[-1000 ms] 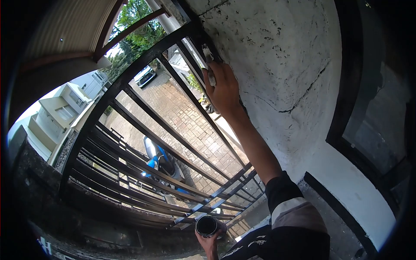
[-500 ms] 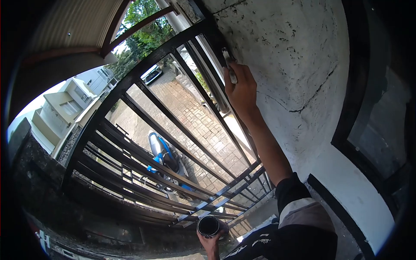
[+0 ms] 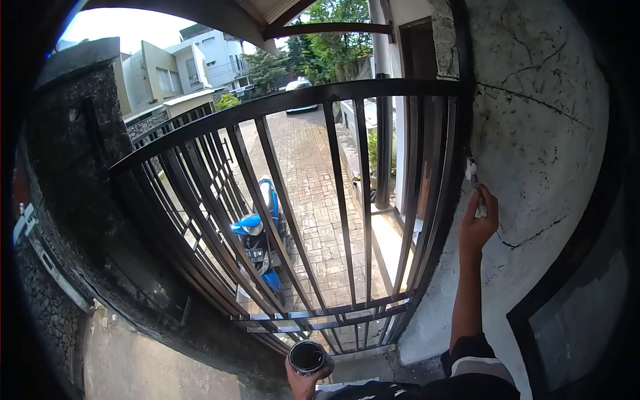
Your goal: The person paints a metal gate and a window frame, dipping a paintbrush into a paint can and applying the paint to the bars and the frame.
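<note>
My right hand (image 3: 480,220) is closed around a paintbrush (image 3: 473,175), its bristle end up against the black edge post of the metal gate (image 3: 407,88) where it meets the wall (image 3: 533,160). Dark bristle tips rest at or very near the post; exact contact is hard to make out. Low in the view, my left hand (image 3: 301,381) grips a can of black paint (image 3: 307,358) from the side, its open top facing up. Dark liquid shows inside the can.
Beyond the gate bars a blue motorcycle (image 3: 267,233) stands on the brick paving (image 3: 320,200). A car (image 3: 299,85) is farther back. At left rises a dark stained wall (image 3: 73,167). A black-framed window (image 3: 580,327) sits at lower right in the cracked wall.
The head view has turned and levelled, so the gate now appears upright. My right hand with the paintbrush sits lower along the post. The can stays in my left hand.
</note>
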A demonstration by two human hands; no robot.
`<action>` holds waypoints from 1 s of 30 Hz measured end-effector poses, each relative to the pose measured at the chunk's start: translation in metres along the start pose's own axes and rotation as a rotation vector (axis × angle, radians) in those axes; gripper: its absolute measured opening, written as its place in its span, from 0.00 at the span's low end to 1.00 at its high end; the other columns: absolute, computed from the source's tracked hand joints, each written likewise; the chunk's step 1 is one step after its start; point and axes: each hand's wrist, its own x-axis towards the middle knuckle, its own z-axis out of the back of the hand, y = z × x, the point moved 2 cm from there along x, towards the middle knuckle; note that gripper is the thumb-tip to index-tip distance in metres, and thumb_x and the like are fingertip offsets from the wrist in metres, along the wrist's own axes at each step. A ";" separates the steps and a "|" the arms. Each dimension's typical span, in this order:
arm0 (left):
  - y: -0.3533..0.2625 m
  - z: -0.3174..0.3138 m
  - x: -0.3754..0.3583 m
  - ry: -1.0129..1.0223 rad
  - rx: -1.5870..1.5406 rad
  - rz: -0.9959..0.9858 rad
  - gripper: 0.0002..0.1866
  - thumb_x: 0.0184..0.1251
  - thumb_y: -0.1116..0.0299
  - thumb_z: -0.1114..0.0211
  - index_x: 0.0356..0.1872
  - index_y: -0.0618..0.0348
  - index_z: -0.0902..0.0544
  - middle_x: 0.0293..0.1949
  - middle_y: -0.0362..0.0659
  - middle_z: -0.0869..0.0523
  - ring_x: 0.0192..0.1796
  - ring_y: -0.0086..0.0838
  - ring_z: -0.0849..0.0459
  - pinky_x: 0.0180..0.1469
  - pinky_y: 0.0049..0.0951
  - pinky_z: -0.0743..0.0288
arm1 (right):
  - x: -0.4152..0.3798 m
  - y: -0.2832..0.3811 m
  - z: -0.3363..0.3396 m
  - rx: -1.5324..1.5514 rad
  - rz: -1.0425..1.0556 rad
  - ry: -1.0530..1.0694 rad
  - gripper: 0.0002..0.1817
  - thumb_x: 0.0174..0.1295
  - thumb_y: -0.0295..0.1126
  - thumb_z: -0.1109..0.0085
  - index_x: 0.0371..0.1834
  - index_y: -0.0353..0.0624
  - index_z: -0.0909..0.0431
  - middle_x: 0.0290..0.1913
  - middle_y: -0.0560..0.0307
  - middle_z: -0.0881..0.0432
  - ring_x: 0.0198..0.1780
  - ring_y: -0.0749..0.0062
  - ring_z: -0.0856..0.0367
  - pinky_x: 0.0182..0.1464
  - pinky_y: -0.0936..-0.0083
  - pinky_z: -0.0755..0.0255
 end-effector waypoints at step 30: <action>0.061 0.145 0.022 -0.273 0.296 0.105 0.47 0.45 0.81 0.23 0.71 0.67 0.37 0.66 0.52 0.27 0.66 0.40 0.26 0.72 0.41 0.37 | -0.094 0.008 0.060 0.309 -0.406 -0.106 0.14 0.73 0.27 0.47 0.50 0.22 0.24 0.51 0.38 0.18 0.48 0.56 0.13 0.51 0.66 0.17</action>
